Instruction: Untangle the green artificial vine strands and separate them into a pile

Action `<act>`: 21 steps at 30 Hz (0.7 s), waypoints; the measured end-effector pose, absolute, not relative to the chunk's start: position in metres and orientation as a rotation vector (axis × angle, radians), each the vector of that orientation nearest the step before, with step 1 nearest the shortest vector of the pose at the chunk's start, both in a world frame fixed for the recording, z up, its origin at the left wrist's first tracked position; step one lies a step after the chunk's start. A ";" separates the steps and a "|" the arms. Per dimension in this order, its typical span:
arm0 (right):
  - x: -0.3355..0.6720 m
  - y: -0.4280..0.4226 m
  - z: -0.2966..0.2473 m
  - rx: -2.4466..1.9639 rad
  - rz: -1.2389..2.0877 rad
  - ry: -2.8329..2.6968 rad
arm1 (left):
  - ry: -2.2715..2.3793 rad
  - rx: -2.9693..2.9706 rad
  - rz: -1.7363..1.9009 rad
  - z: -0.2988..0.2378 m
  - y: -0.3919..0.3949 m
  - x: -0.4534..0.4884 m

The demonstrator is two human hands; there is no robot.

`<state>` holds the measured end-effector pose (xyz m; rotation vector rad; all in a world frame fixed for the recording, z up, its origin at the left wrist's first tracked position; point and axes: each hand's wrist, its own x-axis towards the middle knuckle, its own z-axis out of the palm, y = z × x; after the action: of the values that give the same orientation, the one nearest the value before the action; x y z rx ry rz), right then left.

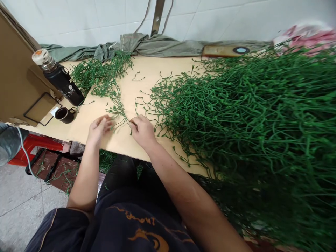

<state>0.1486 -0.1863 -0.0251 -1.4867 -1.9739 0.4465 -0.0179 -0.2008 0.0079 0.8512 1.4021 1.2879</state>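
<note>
My left hand [99, 128] rests on the tan tabletop [123, 140] near its front edge, fingers curled and pinched on a small bunch of green plastic stems [118, 113]. My right hand [142, 131] lies just to the right of it, fingers closed on the other end of the same stems. A huge heap of green stems [249, 115] fills the right half of the table. A smaller sorted pile of stems [99, 75] lies at the back left.
A black flask [59, 78] with a white cap stands at the left, its black cup lid [63, 114] beside it. Cardboard [15, 73] leans at far left. Grey-green cloth [147, 45] lies along the tiled wall. Red crate [34, 145] under the table.
</note>
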 end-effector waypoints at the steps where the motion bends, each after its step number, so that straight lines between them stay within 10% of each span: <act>1: 0.148 -0.188 -0.024 -1.469 0.410 -1.967 | 1.318 0.781 1.213 0.009 -0.201 -0.013; 21: 0.157 -0.209 -0.011 -1.320 0.250 -1.810 | 0.980 0.471 1.069 0.005 -0.159 0.044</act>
<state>0.1574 -0.2095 -0.0112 -1.3196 -1.8104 0.2495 0.0445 -0.1595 0.0049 0.4709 0.9802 1.0686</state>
